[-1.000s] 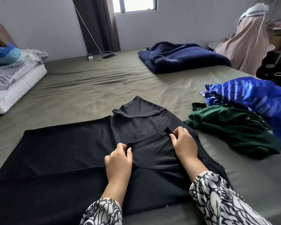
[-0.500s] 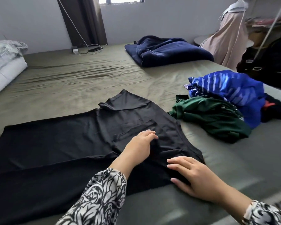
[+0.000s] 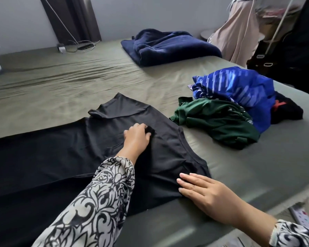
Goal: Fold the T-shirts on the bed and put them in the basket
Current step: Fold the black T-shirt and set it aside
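A black T-shirt lies spread flat on the olive bed sheet, its collar end toward the right. My left hand rests near the shirt's chest and pinches a small fold of black fabric in its fingertips. My right hand lies flat with straight fingers on the shirt's near right corner by the shoulder. To the right lies a heap of unfolded shirts: a green one, a blue striped one on top of it, and a black one with a red mark. No basket is visible.
A folded navy blanket lies at the far side of the bed. Cables and a charger sit by the dark curtain. A beige garment hangs at the far right beside dark bags. The bed's edge runs along the lower right.
Both hands have let go of the folded sleeve flap. My left hand moved farther up the shirt and pinched fabric; my right hand slid to the near right corner and flattened.
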